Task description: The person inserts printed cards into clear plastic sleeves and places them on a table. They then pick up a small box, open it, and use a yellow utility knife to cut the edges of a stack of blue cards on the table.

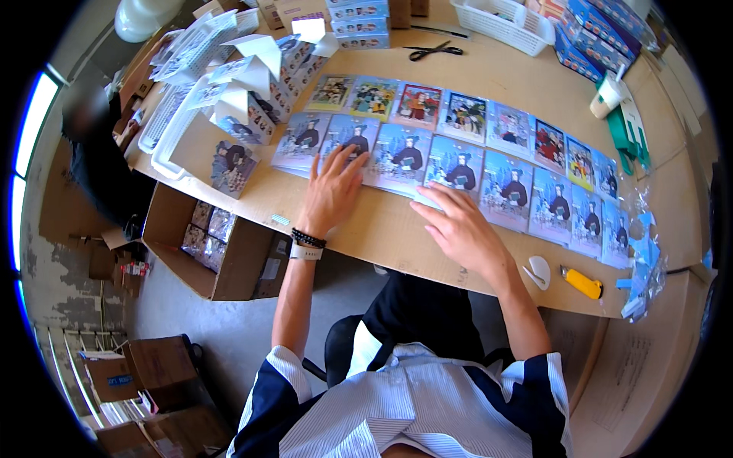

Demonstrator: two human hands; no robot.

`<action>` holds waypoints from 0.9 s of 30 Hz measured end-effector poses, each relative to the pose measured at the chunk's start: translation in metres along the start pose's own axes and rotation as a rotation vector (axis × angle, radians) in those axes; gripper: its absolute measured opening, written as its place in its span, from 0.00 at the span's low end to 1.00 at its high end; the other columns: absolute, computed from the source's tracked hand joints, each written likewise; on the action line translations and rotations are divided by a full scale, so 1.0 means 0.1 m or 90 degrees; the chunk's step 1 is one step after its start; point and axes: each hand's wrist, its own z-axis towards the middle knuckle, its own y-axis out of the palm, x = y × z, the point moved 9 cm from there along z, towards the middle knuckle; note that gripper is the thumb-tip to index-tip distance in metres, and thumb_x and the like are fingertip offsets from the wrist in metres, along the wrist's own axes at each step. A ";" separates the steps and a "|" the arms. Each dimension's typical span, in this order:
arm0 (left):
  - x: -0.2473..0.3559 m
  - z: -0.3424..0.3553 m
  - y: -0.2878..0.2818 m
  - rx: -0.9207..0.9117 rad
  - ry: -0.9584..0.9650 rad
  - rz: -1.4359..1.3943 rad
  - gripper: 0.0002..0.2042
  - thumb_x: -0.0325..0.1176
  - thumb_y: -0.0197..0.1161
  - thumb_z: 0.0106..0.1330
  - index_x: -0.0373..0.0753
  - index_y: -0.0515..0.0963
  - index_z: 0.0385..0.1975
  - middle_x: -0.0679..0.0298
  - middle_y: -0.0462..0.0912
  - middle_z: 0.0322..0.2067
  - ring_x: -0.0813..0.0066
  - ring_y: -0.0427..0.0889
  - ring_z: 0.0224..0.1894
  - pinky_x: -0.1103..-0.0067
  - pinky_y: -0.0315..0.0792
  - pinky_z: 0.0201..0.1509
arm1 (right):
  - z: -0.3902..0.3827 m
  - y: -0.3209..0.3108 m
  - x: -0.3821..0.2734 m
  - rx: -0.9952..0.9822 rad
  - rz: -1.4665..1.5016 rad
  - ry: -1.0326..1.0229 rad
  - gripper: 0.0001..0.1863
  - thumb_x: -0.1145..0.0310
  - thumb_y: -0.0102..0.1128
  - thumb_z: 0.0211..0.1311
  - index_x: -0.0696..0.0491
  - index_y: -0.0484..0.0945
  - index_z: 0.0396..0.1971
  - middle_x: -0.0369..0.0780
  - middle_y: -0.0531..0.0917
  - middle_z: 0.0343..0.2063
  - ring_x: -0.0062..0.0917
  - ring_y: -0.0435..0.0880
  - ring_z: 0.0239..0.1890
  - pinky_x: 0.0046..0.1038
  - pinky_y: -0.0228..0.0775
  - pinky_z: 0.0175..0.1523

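Two rows of illustrated cards (397, 156) lie on the cardboard-coloured table (382, 217), the front row showing a repeated dark-clad figure on pale blue, the back row mixed colourful pictures. My left hand (333, 191) rests with its fingertips on a front-row card toward the left, fingers apart. My right hand (456, 223) is at the front edge of the same row, right of centre, fingers loosely spread, its index fingertip touching or just above a card. Neither hand visibly holds anything.
Left: folded boxes (244, 122), white baskets (172, 160), a carton of packs (175, 256), another person (103, 168). Back: scissors (434, 51), stacked blue boxes (580, 42). Right: drink cup (607, 99), yellow cutter (580, 282), white tool (538, 271), crumpled plastic (640, 267).
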 end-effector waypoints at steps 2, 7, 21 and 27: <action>-0.01 -0.03 0.00 0.002 0.001 -0.020 0.22 0.35 0.58 0.77 0.50 0.75 0.69 0.58 0.73 0.71 0.54 0.66 0.76 0.50 0.54 0.79 | 0.05 0.04 -0.07 -0.003 0.017 -0.001 0.19 0.74 0.66 0.66 0.56 0.85 0.57 0.44 0.79 0.65 0.39 0.74 0.71 0.41 0.67 0.73; -0.04 -0.07 -0.08 0.037 0.012 -0.040 0.20 0.37 0.60 0.76 0.48 0.75 0.67 0.58 0.75 0.69 0.55 0.68 0.75 0.49 0.55 0.79 | 0.10 0.06 -0.21 -0.019 0.040 0.009 0.20 0.74 0.67 0.66 0.55 0.84 0.58 0.43 0.78 0.65 0.40 0.73 0.71 0.40 0.66 0.74; -0.22 -0.63 -0.48 0.253 -0.145 -0.209 0.21 0.20 0.62 0.65 0.36 0.77 0.59 0.52 0.80 0.57 0.47 0.78 0.57 0.60 0.73 0.61 | 1.42 -0.26 0.42 0.021 -0.069 -0.083 0.38 0.74 0.68 0.66 0.55 0.64 0.75 0.49 0.62 0.76 0.45 0.65 0.77 0.41 0.61 0.81; -0.22 -0.59 -0.46 0.208 -0.140 -0.209 0.21 0.20 0.64 0.63 0.34 0.77 0.57 0.51 0.81 0.54 0.48 0.80 0.53 0.61 0.75 0.58 | 3.03 -0.13 1.44 0.084 -0.248 -0.074 0.44 0.75 0.67 0.65 0.53 0.57 0.79 0.51 0.55 0.78 0.47 0.59 0.79 0.44 0.55 0.84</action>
